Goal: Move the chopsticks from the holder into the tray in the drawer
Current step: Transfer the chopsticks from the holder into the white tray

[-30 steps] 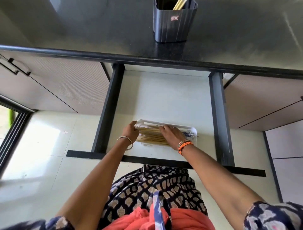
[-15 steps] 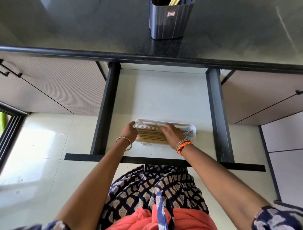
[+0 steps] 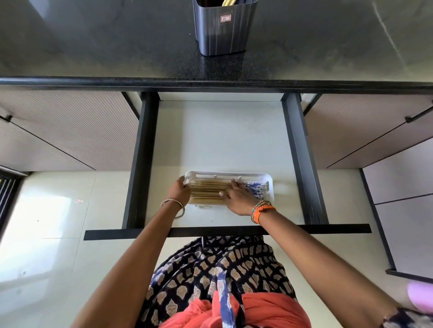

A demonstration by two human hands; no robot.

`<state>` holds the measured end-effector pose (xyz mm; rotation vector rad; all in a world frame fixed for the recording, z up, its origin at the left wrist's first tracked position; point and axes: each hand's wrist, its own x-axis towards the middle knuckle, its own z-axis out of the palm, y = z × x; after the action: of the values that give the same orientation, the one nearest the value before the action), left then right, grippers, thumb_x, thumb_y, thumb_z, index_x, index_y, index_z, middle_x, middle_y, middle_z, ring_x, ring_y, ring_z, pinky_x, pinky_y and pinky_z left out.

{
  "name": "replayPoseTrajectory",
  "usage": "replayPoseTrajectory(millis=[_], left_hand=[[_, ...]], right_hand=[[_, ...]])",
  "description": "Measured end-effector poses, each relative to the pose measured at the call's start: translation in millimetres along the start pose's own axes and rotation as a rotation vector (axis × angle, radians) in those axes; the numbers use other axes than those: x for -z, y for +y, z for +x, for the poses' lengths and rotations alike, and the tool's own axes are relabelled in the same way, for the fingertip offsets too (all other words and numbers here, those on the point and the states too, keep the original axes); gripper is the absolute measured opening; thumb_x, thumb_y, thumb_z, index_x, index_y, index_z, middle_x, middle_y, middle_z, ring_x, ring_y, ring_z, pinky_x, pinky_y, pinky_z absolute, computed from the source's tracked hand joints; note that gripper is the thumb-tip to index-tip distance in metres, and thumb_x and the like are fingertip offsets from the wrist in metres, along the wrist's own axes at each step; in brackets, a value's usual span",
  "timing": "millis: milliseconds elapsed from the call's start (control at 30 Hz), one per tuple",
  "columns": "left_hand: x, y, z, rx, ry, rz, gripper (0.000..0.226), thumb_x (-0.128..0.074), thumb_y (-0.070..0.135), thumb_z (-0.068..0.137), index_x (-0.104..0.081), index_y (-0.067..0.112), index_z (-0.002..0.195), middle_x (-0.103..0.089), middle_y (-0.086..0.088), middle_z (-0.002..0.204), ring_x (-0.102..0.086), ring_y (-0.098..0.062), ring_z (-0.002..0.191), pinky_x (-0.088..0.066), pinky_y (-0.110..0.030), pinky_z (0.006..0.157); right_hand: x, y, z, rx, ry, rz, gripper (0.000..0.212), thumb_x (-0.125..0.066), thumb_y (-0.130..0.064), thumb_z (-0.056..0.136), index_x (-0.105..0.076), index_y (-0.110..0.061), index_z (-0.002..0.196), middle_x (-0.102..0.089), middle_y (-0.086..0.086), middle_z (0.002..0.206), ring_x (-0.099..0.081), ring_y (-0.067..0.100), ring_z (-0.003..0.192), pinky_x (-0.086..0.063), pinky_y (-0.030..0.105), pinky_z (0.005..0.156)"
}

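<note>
A white plastic tray [image 3: 269, 181] lies in the open drawer [image 3: 222, 140], near its front. Several wooden chopsticks [image 3: 207, 190] with blue-and-white patterned ends [image 3: 256, 187] lie side by side in it. My left hand [image 3: 181, 193] grips the tray's left end. My right hand [image 3: 239, 199] rests flat on the chopsticks with its fingers spread, covering their middle. A dark grey ribbed holder [image 3: 222, 28] stands on the black countertop [image 3: 93, 46] above, with yellowish chopstick tips [image 3: 226, 2] showing at its cut-off top.
Black drawer rails [image 3: 302, 159] run along both sides and a black front panel [image 3: 227, 230] crosses near my waist. Closed cabinet fronts [image 3: 70, 131] flank the drawer. The floor below is pale tile.
My right hand has slid slightly right along the chopsticks, fingers spreading flatter. My left hand stays on the tray's left end. The view has shifted a little.
</note>
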<state>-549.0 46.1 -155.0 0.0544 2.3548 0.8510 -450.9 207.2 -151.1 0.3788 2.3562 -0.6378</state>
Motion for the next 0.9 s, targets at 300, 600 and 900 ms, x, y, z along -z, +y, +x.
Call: replayPoseTrajectory(millis=[300,600,900], left_hand=[[2,-7,6,0.005,-0.070,-0.133,0.030,-0.037,0.001,0.091,-0.059,0.004,0.111,-0.057,-0.011,0.092,-0.052,-0.026,0.086,-0.039,-0.029,0.075],[-9,-29,34,0.088,-0.077,-0.258,0.047,-0.043,0.012,0.071,-0.059,0.004,0.115,-0.066,-0.026,0.101,-0.063,-0.040,0.094,-0.050,-0.047,0.090],[-6,-25,30,0.089,-0.077,-0.227,0.036,-0.043,0.000,0.082,-0.059,0.002,0.113,-0.065,-0.024,0.090,-0.063,-0.041,0.089,-0.051,-0.051,0.088]], right_hand=[[7,18,-19,-0.042,-0.062,0.058,0.062,-0.024,-0.042,0.101,-0.009,-0.005,0.149,0.005,0.017,0.159,0.006,0.030,0.147,-0.004,0.049,0.118],[7,34,-2,-0.341,0.088,0.315,0.029,-0.039,-0.022,0.091,-0.043,0.007,0.092,-0.026,0.043,0.140,-0.011,0.049,0.140,-0.010,0.050,0.118],[6,31,0,-0.287,-0.025,0.326,0.068,-0.038,-0.019,0.093,-0.003,0.005,0.146,0.012,0.032,0.153,0.012,0.043,0.143,-0.006,0.053,0.119]])
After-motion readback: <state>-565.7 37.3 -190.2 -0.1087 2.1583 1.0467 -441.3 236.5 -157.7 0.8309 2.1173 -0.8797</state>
